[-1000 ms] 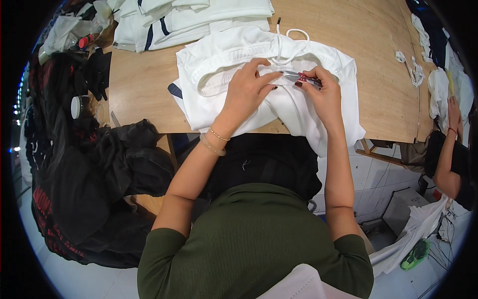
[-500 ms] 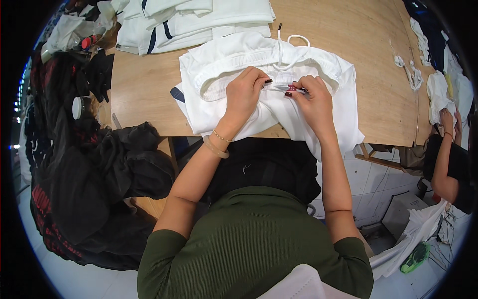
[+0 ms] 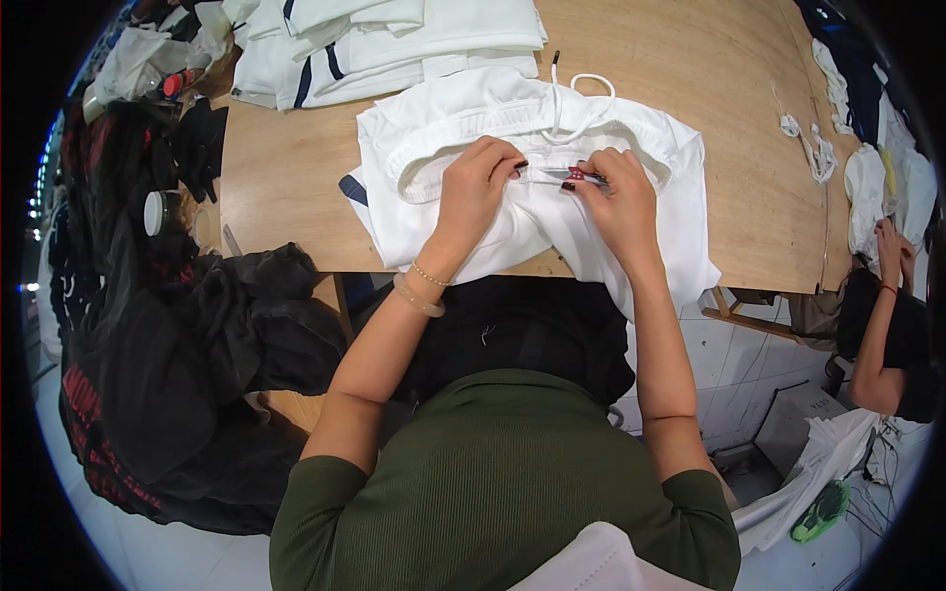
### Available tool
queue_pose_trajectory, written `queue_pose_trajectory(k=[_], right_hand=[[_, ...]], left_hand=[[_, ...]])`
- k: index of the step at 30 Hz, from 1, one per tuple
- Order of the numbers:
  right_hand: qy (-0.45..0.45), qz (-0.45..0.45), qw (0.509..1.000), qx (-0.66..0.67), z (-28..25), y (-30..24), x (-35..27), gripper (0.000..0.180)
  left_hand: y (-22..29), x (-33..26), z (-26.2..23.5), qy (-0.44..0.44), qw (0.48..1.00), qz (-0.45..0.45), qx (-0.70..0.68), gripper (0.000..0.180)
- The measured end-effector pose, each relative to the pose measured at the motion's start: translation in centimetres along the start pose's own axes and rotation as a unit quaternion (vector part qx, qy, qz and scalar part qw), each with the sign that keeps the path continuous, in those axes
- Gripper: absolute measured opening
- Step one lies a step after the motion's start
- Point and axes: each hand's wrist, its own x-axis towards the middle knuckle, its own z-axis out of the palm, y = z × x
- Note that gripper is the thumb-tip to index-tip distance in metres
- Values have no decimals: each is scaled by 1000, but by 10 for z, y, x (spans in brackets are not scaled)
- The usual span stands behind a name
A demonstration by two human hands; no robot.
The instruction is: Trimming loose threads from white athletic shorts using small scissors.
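Nearest to the camera is the person's own body in a dark green ribbed top [image 3: 503, 473], and from it both bare forearms go up to the wooden table [image 3: 286, 167]. On the left wrist there are a pale bangle [image 3: 418, 295] and a thin bead bracelet. To the left of the person, below the table edge, a heap of black clothes [image 3: 197, 364] lies. On the near part of the table a white garment [image 3: 532, 167] with an elastic waistband is spread out, and its lower edge hangs a little over the table edge. The left hand [image 3: 475, 192] rests on the garment just below the waistband — its fingers are curled and pressed together, pinching the white fabric. The right hand [image 3: 621, 197] is just beside it, and its thumb and first fingers pinch a small thread snipper with a red handle [image 3: 574, 175], whose metal tips point to the left hand and touch the fabric between both hands. A white drawstring [image 3: 581, 94] makes a loop above the waistband. Farther on the table a stack of folded white clothes with dark stripes [image 3: 384, 44] lies — it touches the far edge of the garment. At the right rim another person's arm [image 3: 882, 325] is seen, well apart from the table.
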Motion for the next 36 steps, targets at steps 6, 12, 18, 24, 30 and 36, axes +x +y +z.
queue_pose_trajectory(k=[6,12,18,24,30,36], right_hand=[[-5,21,1000,17,-5,6,-6,17],[5,-8,1000,4,3,1,-9,17],[12,-29,999,-24,7,-9,-5,14],[11,-32,999,-26,12,-10,-2,13],[35,85,984,151,14,1,-1,10],[11,173,902,395,5,21,7,18]], left_hand=[[2,-16,-9,-16,982,158,99,14],[2,-18,-3,24,971,189,145,14],[3,-16,0,50,976,170,128,13],[3,-16,1,53,980,156,112,13],[15,-10,3,41,997,36,57,10],[20,15,18,2,974,100,205,9]])
